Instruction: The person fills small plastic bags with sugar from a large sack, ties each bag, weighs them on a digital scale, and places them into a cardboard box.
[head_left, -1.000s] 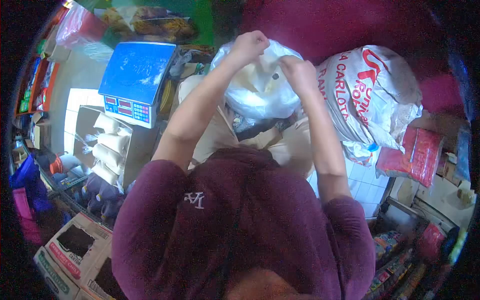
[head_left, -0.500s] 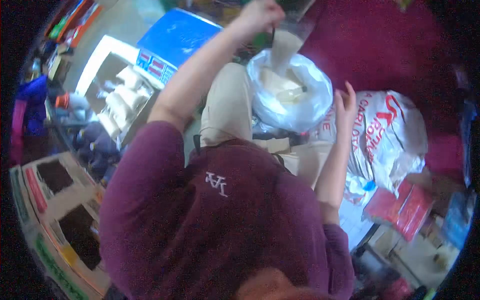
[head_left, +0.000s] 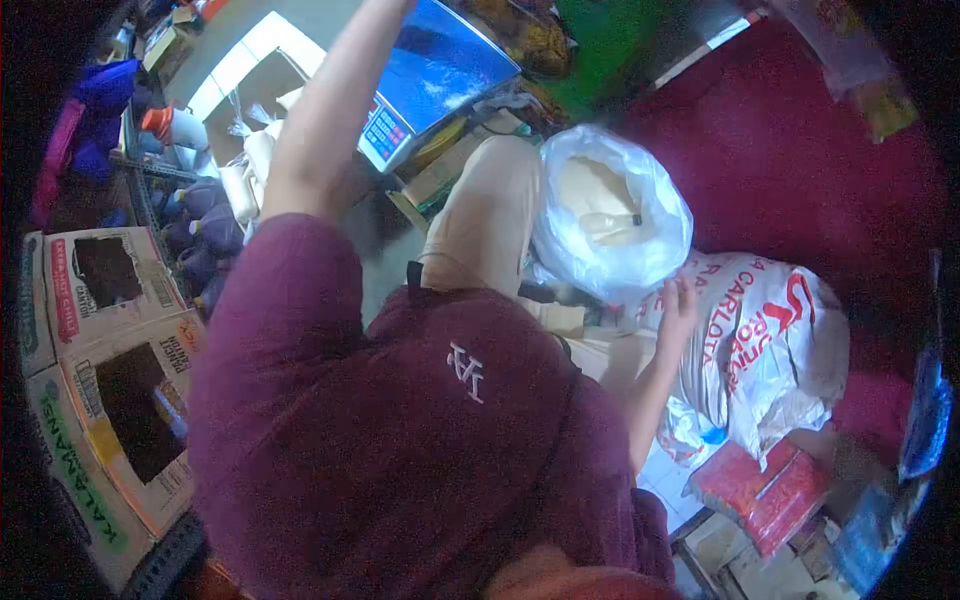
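Note:
My left forearm point(head_left: 340, 110) reaches up past the blue-topped weighing scale point(head_left: 445, 65). My left hand is cut off by the top edge, so what it holds is hidden. My right hand point(head_left: 680, 308) is raised at the lower right rim of an open white plastic bag point(head_left: 615, 265). Its fingers look loosely extended, with nothing visible in them; whether they touch the bag is unclear. Inside the bag is a pale powdery or grainy substance point(head_left: 592, 185). On it lies a clear, bottle-like scoop point(head_left: 612, 222) with a dark end.
A white printed sack point(head_left: 760, 330) slumps at the right, above a red packet point(head_left: 765, 490). Filled white pouches point(head_left: 240, 190) lie in a box at the left. Dark-topped bottles point(head_left: 215, 235) and cut cardboard cartons point(head_left: 130, 370) stand lower left. A maroon surface point(head_left: 770, 140) spans the upper right.
My left hand, earlier above the bag with a translucent pouch-like thing, has swung up and left out of view. My right hand has lowered slightly, its fingers less spread. The camera view has shifted.

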